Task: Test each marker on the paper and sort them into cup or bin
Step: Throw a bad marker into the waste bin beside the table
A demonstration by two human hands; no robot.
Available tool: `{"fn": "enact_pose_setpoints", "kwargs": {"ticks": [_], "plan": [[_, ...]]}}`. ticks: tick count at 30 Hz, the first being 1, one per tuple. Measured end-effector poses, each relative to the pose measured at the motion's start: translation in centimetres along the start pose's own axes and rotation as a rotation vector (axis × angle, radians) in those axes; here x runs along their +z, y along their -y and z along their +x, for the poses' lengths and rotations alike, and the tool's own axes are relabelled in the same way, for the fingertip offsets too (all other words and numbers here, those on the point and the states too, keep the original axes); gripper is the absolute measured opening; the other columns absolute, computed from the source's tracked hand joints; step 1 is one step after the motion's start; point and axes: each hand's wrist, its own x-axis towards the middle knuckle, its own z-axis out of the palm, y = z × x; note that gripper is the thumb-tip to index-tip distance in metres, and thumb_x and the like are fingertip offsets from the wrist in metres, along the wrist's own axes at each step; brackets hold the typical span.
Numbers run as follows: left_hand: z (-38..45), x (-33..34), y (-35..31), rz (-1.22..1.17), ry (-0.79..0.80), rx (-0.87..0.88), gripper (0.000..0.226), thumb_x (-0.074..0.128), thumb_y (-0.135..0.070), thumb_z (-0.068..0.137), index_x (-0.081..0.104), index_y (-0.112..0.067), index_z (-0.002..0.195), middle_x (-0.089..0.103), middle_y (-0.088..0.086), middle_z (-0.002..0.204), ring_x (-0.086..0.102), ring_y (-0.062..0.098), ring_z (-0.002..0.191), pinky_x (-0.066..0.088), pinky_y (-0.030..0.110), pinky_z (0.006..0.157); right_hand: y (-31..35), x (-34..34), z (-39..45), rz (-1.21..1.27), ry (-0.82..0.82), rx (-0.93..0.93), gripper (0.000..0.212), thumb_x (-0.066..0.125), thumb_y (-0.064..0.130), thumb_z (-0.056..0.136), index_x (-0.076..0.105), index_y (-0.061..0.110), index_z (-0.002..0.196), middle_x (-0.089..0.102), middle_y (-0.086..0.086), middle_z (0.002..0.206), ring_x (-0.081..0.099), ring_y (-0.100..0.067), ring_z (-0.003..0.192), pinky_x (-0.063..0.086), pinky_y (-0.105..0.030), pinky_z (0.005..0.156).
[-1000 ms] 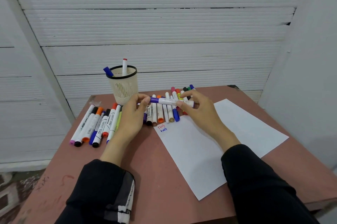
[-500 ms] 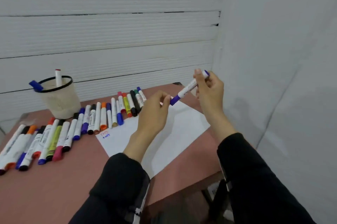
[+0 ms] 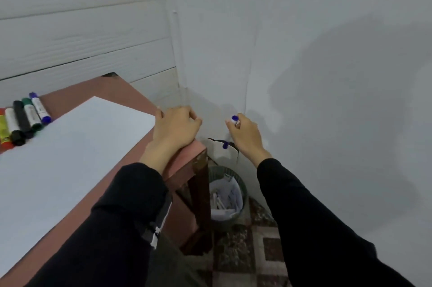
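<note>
At the far left edge of the tabletop (image 3: 109, 90) lies a row of markers (image 3: 22, 120), side by side and touching: red and yellow-green ones cut off by the frame, then white, black, green, and a white one with purple ends nearest the back edge. Just beside them, a white sheet of paper (image 3: 70, 146) covers most of the visible tabletop, reaching close to its right edge.

The left hand (image 3: 174, 127) rests on the tabletop's near right corner, knuckles up, its fingers curled loosely together and gripping nothing that shows.

Off the table's right edge, the right hand (image 3: 245, 134) hangs in the air by the white wall. Its fingers are curled round a purple marker (image 3: 234, 119); one purple end pokes out above the thumb and forefinger, and the other purple end shows below the hand.

Under that hand, on the patterned floor against the table leg (image 3: 201, 205), stands a dark green waste bin (image 3: 242, 183). It holds crumpled white paper and what look like a few white markers, though blur makes that uncertain.
</note>
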Motion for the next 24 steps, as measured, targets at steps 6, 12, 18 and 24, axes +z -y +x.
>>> {"fn": "enact_pose_setpoints", "kwargs": {"ticks": [6, 12, 18, 24], "plan": [[0.2, 0.5, -0.3, 0.117, 0.013, -0.050, 0.034, 0.037, -0.040, 0.097, 0.063, -0.020, 0.089, 0.058, 0.000, 0.077, 0.050, 0.023, 0.080, 0.017, 0.048, 0.114, -8.4, 4.8, -1.2, -0.125, 0.248, 0.189, 0.028, 0.047, 0.036, 0.099, 0.056, 0.012, 0.110, 0.059, -0.002, 0.098, 0.058, -0.026, 0.092, 0.045, -0.033, 0.073], [0.7, 0.9, -0.4, 0.180, 0.034, -0.073, 0.034, 0.039, -0.035, 0.096, 0.065, -0.017, 0.085, 0.050, -0.002, 0.069, 0.042, 0.020, 0.072, 0.015, 0.045, 0.117, -12.8, 8.6, -3.2, -0.244, 0.380, 0.257, 0.029, 0.049, 0.033, 0.099, 0.058, 0.009, 0.112, 0.063, -0.014, 0.109, 0.059, -0.034, 0.098, 0.051, -0.045, 0.086], [0.7, 1.0, -0.4, 0.174, 0.017, -0.097, 0.034, 0.039, -0.035, 0.094, 0.068, -0.017, 0.090, 0.066, 0.005, 0.082, 0.048, 0.022, 0.076, 0.011, 0.043, 0.118, -15.2, 10.4, -3.2, -0.284, 0.392, 0.310, 0.035, 0.044, 0.013, 0.096, 0.051, 0.012, 0.130, 0.061, -0.019, 0.124, 0.058, -0.038, 0.110, 0.050, -0.049, 0.092], [0.7, 1.0, -0.3, 0.147, 0.005, -0.092, 0.032, 0.039, -0.030, 0.095, 0.068, -0.015, 0.093, 0.064, 0.006, 0.082, 0.047, 0.023, 0.077, 0.008, 0.042, 0.118, -12.7, 10.0, -2.7, -0.138, 0.223, 0.279, 0.026, 0.044, 0.020, 0.099, 0.060, 0.009, 0.116, 0.065, -0.014, 0.108, 0.061, -0.032, 0.098, 0.052, -0.046, 0.085]]}}
